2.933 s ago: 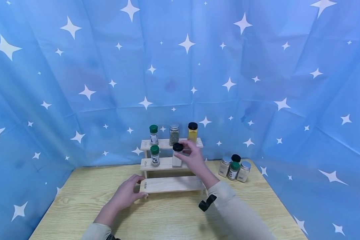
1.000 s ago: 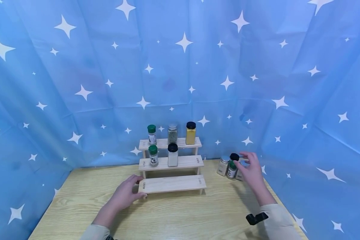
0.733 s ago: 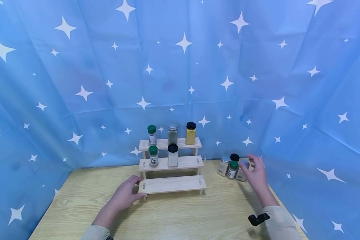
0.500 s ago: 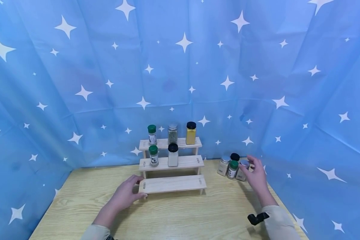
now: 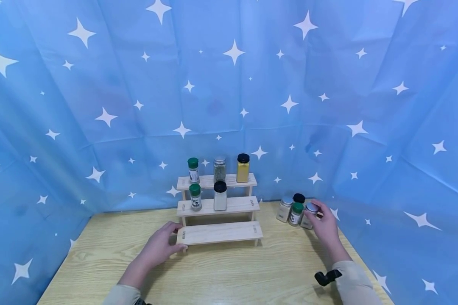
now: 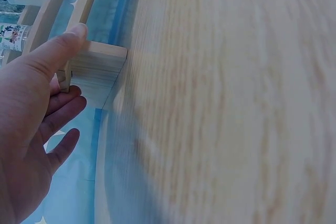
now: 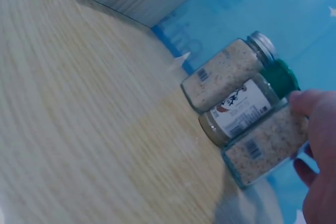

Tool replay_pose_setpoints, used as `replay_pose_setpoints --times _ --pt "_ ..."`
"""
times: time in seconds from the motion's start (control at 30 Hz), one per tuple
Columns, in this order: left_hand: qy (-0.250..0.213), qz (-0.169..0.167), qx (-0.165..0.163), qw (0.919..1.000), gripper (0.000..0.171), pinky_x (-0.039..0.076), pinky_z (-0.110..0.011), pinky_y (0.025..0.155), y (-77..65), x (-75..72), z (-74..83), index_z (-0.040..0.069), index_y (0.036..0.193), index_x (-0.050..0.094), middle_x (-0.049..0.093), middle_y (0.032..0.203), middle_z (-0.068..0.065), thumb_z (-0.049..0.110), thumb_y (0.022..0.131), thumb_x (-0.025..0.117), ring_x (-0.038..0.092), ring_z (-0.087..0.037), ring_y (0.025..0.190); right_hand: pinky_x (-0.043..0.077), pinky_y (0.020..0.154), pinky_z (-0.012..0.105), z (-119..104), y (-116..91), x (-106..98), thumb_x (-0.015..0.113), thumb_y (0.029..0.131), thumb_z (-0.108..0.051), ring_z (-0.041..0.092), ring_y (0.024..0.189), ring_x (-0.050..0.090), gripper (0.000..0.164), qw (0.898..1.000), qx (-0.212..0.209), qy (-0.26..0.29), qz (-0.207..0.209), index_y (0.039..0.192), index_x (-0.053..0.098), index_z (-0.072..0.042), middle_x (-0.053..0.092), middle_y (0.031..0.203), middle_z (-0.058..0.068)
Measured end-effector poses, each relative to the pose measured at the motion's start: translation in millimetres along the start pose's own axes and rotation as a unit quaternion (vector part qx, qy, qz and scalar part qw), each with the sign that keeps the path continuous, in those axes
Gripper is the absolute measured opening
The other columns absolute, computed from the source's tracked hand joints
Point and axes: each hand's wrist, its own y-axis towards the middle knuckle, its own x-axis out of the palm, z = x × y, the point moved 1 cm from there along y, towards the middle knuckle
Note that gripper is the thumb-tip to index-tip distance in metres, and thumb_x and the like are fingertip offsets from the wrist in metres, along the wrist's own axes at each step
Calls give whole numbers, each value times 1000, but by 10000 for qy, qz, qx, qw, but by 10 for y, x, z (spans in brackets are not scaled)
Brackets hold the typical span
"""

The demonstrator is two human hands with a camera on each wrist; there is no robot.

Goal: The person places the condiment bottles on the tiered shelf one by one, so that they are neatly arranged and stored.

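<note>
My left hand [image 5: 158,246] holds the left end of the lowest step of a three-tier wooden shelf [image 5: 219,234], thumb in front and fingers behind. In the left wrist view, the thumb presses on that step's end and some fingers curl beneath it. My right hand [image 5: 326,226] has its thumb and fingers about the upper part of a silver-lidded spice jar [image 7: 262,148], which stands on the table. The jar has pale, speckled contents. Beside it are a green-lidded jar [image 7: 242,109] and another silver-lidded jar [image 7: 223,74]. Behind them shows a black-lidded jar [image 5: 299,198].
On the top tier stand a green-lidded jar [image 5: 193,170], a jar of green herbs [image 5: 219,170] and a yellow jar [image 5: 243,171]. The middle tier bears a green-lidded jar [image 5: 195,197] and a white-filled, black-lidded jar [image 5: 220,200]. A starry blue curtain [image 5: 137,84] surrounds the wooden table [image 5: 213,275].
My right hand has let go of the white-filled jar on the middle tier, moved right to the jar group and closed around the silver-lidded jar. My left hand has stayed at the shelf.
</note>
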Motion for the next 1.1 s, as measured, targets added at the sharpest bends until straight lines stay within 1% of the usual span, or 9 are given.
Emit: replay_pose_setpoints --times 0.13,0.27,0.4,0.47,0.57,0.67,0.83,0.93,1.1 --pt "-31 -22 -66 10000 72 57 -57 111 9 1 12 10 147 66 69 141 -6 35 87 97 69 -33 128 44 93 7 -49 -67 -14 72 110 -24 27 133 54 55 9992 134 126 359 159 55 -5 58 151 17" --pt "-32 -14 -77 10000 72 57 -57 112 20 -2 10 10 148 66 68 142 -6 34 87 97 68 -33 129 49 85 10 -174 -97 -33 75 109 -23 20 122 54 53 9966 60 277 774 155 59 -5 60 148 16" --pt "-11 26 -51 10000 74 56 -57 112 22 -9 3 9 148 65 68 142 -6 34 86 98 68 -33 129 48 88 13 -325 -85 -45 78 107 -20 15 118 56 49 9932 -117 390 1091 152 63 -8 63 147 14" --pt "15 39 -33 10000 74 56 -57 113 20 -14 1 9 148 65 68 142 -6 34 86 98 68 -32 129 48 90 15 -417 -77 -51 79 106 -21 14 118 58 48 9928 -218 331 1129 151 65 -10 65 146 13" --pt "41 57 7 10000 74 57 -58 111 11 -13 -4 8 147 66 69 141 -7 35 86 98 69 -33 127 48 89 18 -605 -73 -58 80 105 -27 17 119 59 50 9945 -358 180 965 150 66 -11 66 147 13" --pt "-1 51 27 10000 73 57 -58 110 5 -13 -5 8 147 66 69 140 -7 35 86 97 69 -33 126 51 87 17 -790 -73 -37 80 106 -31 19 122 58 52 9967 -408 90 701 152 66 -12 65 148 11" --pt "-22 11 46 10000 73 58 -58 109 3 -13 -5 8 147 66 69 140 -6 34 87 97 70 -33 126 53 85 12 -1025 -75 69 83 103 -25 20 120 61 51 9972 -545 389 318 149 67 -11 69 140 15" --pt "-10 26 73 10000 72 58 -59 109 6 -9 -10 8 147 66 69 140 -7 33 87 97 69 -33 126 56 83 14 -1164 -76 145 85 102 -24 18 116 64 51 9962 -659 561 55 148 69 -11 72 135 19" --pt "-3 26 62 10000 71 58 -58 109 6 3 -10 9 147 66 69 140 -6 33 88 97 69 -33 126 61 87 20 -1364 -57 288 85 102 -28 23 119 66 55 9937 -572 862 -421 152 66 -14 70 138 19"
